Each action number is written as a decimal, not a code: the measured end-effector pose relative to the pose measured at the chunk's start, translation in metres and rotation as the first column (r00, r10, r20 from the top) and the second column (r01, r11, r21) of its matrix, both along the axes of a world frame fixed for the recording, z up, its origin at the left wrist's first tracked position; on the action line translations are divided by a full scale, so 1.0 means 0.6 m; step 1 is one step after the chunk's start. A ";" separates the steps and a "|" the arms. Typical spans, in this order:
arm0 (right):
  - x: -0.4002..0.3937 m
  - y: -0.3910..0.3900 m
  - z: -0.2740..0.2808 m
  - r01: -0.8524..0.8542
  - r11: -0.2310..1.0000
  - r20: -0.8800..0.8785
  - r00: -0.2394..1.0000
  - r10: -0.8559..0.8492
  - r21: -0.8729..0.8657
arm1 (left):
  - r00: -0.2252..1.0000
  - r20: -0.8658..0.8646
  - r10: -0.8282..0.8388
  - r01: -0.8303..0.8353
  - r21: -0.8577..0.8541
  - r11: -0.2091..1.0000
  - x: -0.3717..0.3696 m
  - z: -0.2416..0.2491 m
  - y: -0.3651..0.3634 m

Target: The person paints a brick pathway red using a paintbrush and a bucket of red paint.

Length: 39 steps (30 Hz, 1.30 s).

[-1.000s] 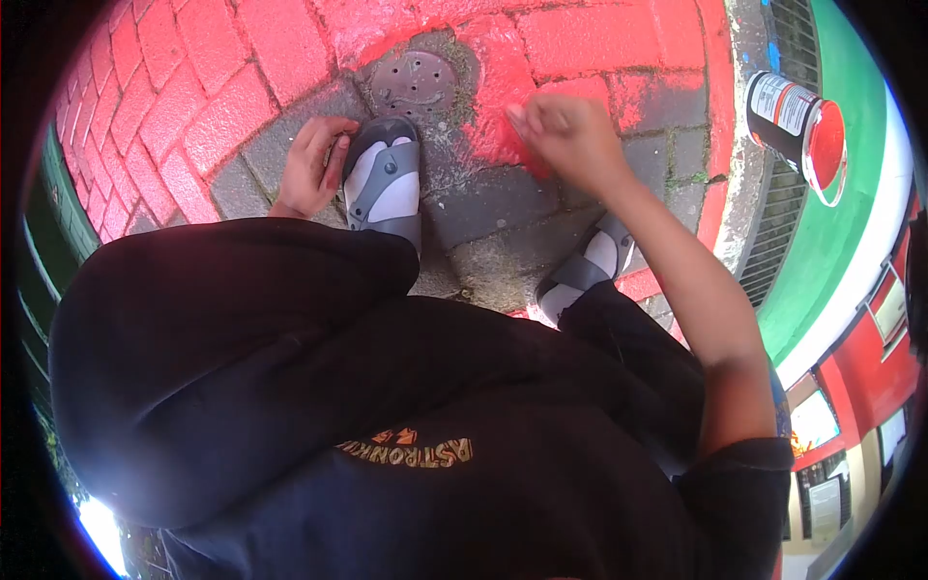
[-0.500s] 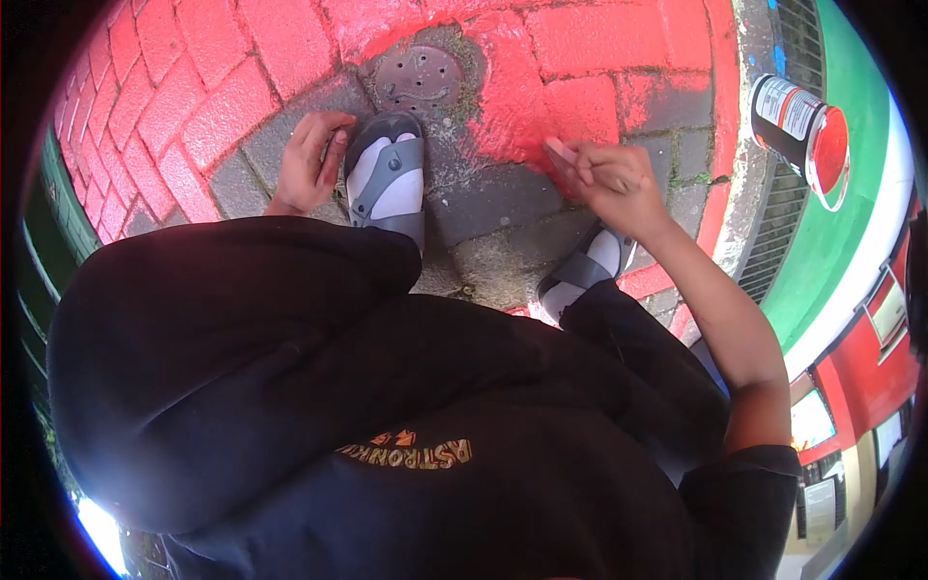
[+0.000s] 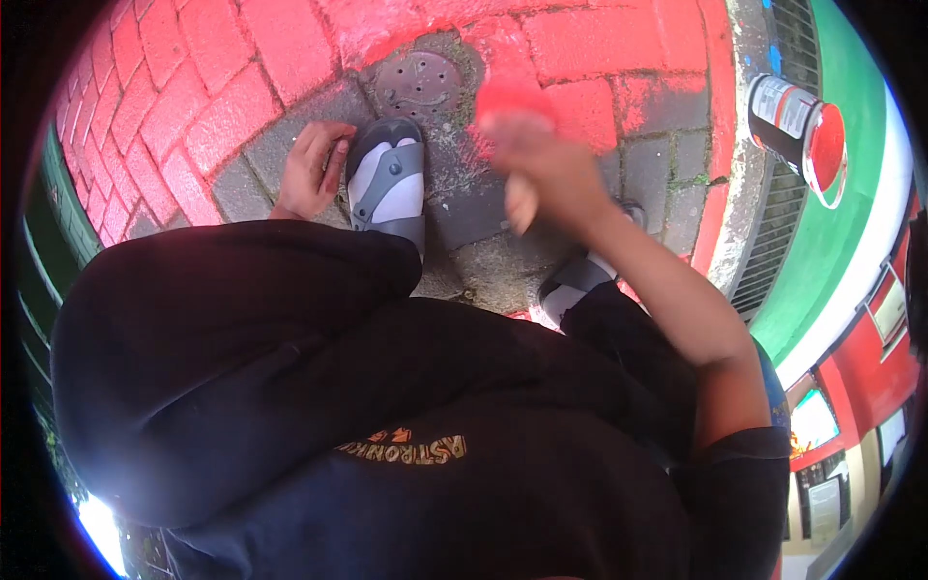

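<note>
My right hand (image 3: 556, 179), blurred by motion, is closed around a paintbrush (image 3: 522, 201). The pale wooden handle pokes out toward me, and the red-coated bristle end lies over the red-painted paving (image 3: 575, 43) beside bare grey bricks (image 3: 474, 208). Loosely curled, my left hand (image 3: 311, 172) has a gap between thumb and fingers and nothing visible in it. It hangs beside the grey sandal (image 3: 394, 179) on my left foot.
An open paint can (image 3: 785, 121) with red paint stands on the right by a drain grating (image 3: 768, 237). Ahead of my left foot is a round drain cover (image 3: 418, 82) with holes. A green painted strip (image 3: 851, 184) runs past the grating.
My right hand has swung left and forward with the paintbrush, from over the bare bricks toward the painted edge. My left hand has barely moved.
</note>
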State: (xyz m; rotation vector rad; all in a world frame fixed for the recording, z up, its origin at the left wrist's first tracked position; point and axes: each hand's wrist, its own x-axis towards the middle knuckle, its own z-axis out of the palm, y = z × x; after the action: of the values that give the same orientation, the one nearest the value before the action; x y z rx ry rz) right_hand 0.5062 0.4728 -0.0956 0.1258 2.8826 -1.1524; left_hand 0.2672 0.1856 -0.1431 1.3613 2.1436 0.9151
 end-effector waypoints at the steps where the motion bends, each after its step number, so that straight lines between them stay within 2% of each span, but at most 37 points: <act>1: 0.010 -0.017 0.005 -0.203 0.977 -0.012 0.979 0.205 0.071 | 1.000 -0.001 -0.008 0.008 0.016 1.000 0.000 0.000 0.004; 2: 0.021 -0.028 0.017 -0.192 0.977 -0.009 0.981 0.194 0.093 | 1.000 -0.003 -0.007 0.007 0.013 1.000 0.000 0.000 0.006; 4: 0.044 -0.043 0.032 -0.136 0.963 0.018 0.989 0.144 -0.234 | 1.000 -0.004 -0.010 0.011 0.029 1.000 0.002 0.005 0.017; 6: 0.069 -0.007 -0.009 0.204 0.944 -0.063 0.972 -0.227 -0.261 | 1.000 0.020 -0.007 0.007 0.014 1.000 0.002 0.000 0.012; 7: 0.073 0.041 0.004 0.476 0.822 0.236 0.877 -0.419 -0.313 | 1.000 0.019 -0.019 0.019 0.029 0.999 0.002 0.001 0.013; 8: 0.085 0.100 0.017 0.718 0.638 0.518 0.671 -0.530 -0.277 | 1.000 0.016 -0.025 0.025 0.039 0.999 0.003 0.002 0.013; 9: 0.118 0.155 -0.023 0.773 0.361 0.500 0.620 -0.605 -0.522 | 0.999 0.019 -0.027 0.026 0.038 0.999 0.005 0.002 0.012; 10: 0.133 0.203 -0.021 0.815 0.467 0.381 0.575 -0.724 -0.343 | 0.999 0.020 -0.031 0.030 0.037 0.999 0.006 0.003 0.012; 11: 0.142 0.239 -0.020 0.843 0.520 0.235 0.538 -0.809 -0.139 | 0.998 0.030 -0.049 0.047 0.054 0.997 0.007 0.004 0.015; 12: 0.149 0.264 -0.036 0.848 0.511 0.229 0.530 -0.816 -0.141 | 0.998 0.025 -0.060 0.059 0.057 0.997 0.007 0.006 0.017; 13: 0.161 0.282 -0.057 0.763 0.646 -0.100 0.645 -0.757 0.035 | 0.998 0.025 -0.062 0.060 0.044 0.997 0.008 0.009 0.021; 14: 0.157 0.282 -0.049 0.679 0.688 -0.385 0.725 -0.571 0.257 | 0.997 0.026 -0.068 0.067 0.034 0.997 0.010 0.012 0.026; 15: 0.159 0.232 -0.058 0.688 0.725 -0.304 0.697 -0.650 0.027 | 0.995 0.024 -0.093 0.092 0.046 0.995 0.012 0.011 0.028; 16: 0.140 0.173 -0.032 0.542 0.792 -0.181 0.840 -0.511 0.279 | 0.996 0.050 -0.080 0.080 0.005 0.997 0.012 0.006 0.027; 17: 0.122 0.106 0.002 0.654 0.750 0.416 0.657 -0.629 0.102 | 0.995 0.072 -0.067 0.070 -0.035 0.997 0.012 0.001 0.033; 18: 0.127 0.065 -0.017 0.451 0.892 -0.085 0.889 -0.450 -0.011 | 0.993 0.064 -0.095 0.097 -0.018 0.995 0.013 0.000 0.043; 20: 0.097 0.021 -0.008 0.280 0.896 -0.194 0.913 -0.359 -0.343 | 0.990 0.082 -0.111 0.112 -0.006 0.994 0.019 0.004 0.059; 21: 0.095 0.028 -0.002 0.299 0.890 -0.195 0.905 -0.379 -0.343 | 0.988 0.065 -0.141 0.142 -0.012 0.990 0.022 0.007 0.067; 22: 0.092 0.045 0.002 0.440 0.782 0.090 0.889 -0.449 -0.441 | 0.985 0.066 -0.161 0.162 -0.014 0.987 0.023 0.009 0.073; 23: 0.087 0.066 0.005 0.585 0.649 0.372 0.811 -0.452 -0.487 | 0.982 0.056 -0.179 0.181 -0.031 0.983 0.025 0.012 0.077; 25: 0.084 0.135 -0.004 0.831 0.453 0.463 0.555 -0.691 -0.321 | 0.977 0.047 -0.207 0.209 -0.055 0.976 0.023 0.011 0.076; 26: 0.083 0.160 0.003 0.834 0.447 0.464 0.552 -0.693 -0.324 | 0.976 0.047 -0.213 0.215 -0.047 0.976 0.021 0.006 0.073; 27: 0.081 0.181 0.012 0.710 0.670 0.062 0.695 -0.716 -0.217 | 0.975 0.049 -0.216 0.218 -0.041 0.975 0.019 0.002 0.070; 28: 0.085 0.187 0.015 0.588 0.809 -0.324 0.763 -0.560 -0.012 | 0.974 0.052 -0.221 0.223 -0.047 0.974 0.016 0.003 0.069; 29: 0.091 0.183 0.014 0.590 0.807 -0.317 0.763 -0.564 -0.015 | 0.973 0.059 -0.224 0.228 -0.063 0.972 0.015 0.004 0.068; 31: 0.099 0.178 0.014 0.237 0.961 -0.114 0.961 -0.254 -0.142 | 0.972 0.066 -0.225 0.229 -0.076 0.970 0.014 0.004 0.071; 32: 0.111 0.170 0.020 0.235 0.961 -0.112 0.961 -0.252 -0.144 | 0.970 0.068 -0.234 0.239 -0.076 0.968 0.014 0.005 0.071; 34: 0.137 0.152 0.037 -0.116 0.988 0.089 0.988 0.126 -0.105 | 0.969 0.066 -0.240 0.245 -0.078 0.967 0.009 0.009 0.074; 35: 0.137 0.159 0.049 -0.120 0.987 0.089 0.988 0.130 -0.109 | 0.969 0.065 -0.237 0.241 -0.071 0.968 0.009 0.012 0.074; 36: 0.137 0.169 0.066 -0.163 0.959 0.341 0.909 0.238 -0.234 | 0.970 0.066 -0.235 0.239 -0.064 0.969 0.009 0.014 0.073; 37: 0.135 0.176 0.077 -0.169 0.918 0.553 0.754 0.355 -0.360 | 0.971 0.068 -0.231 0.235 -0.064 0.970 0.009 0.012 0.067; 38: 0.132 0.184 0.067 -0.171 0.917 0.556 0.751 0.358 -0.359 | 0.975 0.079 -0.208 0.213 -0.068 0.975 0.009 0.008 0.060; 39: 0.129 0.201 0.045 -0.094 0.924 0.468 0.841 0.274 -0.372 | 0.978 0.090 -0.186 0.193 -0.070 0.979 0.009 0.005 0.055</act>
State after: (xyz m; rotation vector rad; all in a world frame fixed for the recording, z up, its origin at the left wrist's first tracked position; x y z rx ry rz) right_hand 0.5833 0.5935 -0.0685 0.1147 2.1507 -1.3109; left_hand 0.2727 0.2186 -0.1398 1.4338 1.9283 0.7903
